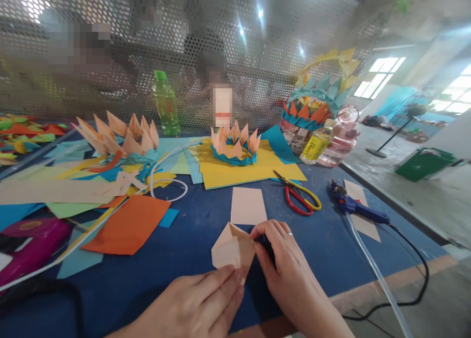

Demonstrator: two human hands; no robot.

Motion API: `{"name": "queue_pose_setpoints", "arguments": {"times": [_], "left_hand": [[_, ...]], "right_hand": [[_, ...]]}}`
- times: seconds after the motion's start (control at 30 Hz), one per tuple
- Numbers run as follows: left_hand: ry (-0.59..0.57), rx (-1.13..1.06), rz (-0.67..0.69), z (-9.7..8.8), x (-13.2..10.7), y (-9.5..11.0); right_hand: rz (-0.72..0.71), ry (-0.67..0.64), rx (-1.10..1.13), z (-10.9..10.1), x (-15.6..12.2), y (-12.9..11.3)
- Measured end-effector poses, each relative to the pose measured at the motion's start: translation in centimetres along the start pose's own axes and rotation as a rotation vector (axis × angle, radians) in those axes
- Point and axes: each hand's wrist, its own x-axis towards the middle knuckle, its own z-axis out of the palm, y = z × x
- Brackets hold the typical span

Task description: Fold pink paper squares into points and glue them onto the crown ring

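Observation:
Both my hands work on a pale peach folded paper piece (232, 248) lying on the blue table (324, 240). My left hand (198, 303) comes from below, its fingers stretched flat and pressing the paper's lower corner. My right hand (283, 259), with a ring on one finger, pinches the paper's right edge between thumb and fingers. A flat peach paper rectangle (248, 205) lies just beyond the folded piece.
Red-and-yellow scissors (299, 195) and a blue glue gun (355, 206) with its cord lie to the right. A paper crown (234, 144) sits on yellow sheets, an orange sheet (128, 225) and paper scraps at left. Bottles, a paper basket (311, 115) and a mesh screen stand behind.

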Motion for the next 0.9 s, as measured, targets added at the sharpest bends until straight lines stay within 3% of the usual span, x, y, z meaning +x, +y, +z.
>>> {"name": "queue_pose_setpoints", "arguments": {"times": [0.17,0.23,0.4,0.6,0.73,0.9], "left_hand": [[-0.166,-0.051,-0.031,-3.2,2.0,0.1],[-0.144,-0.079,-0.068,-3.8,2.6,0.2],[-0.008,-0.151,-0.278,-2.8,3.1,-0.1],[-0.218,-0.301,-0.428,-2.2,4.0,-0.9],[-0.226,-0.402,-0.51,-2.5,4.5,-1.0],[-0.276,-0.427,-0.553,-2.7,4.7,-1.0]], "right_hand": [[-0.135,0.059,0.054,-0.4,-0.5,-0.2],[-0.243,0.032,0.079,-0.8,-1.0,-0.3],[-0.419,-0.04,0.009,-1.6,-2.2,-0.3],[-0.503,-0.015,-0.097,-1.3,-2.7,0.4],[-0.539,0.079,-0.094,-0.6,-2.7,0.6],[-0.577,0.055,-0.133,-0.9,-2.5,0.5]]}}
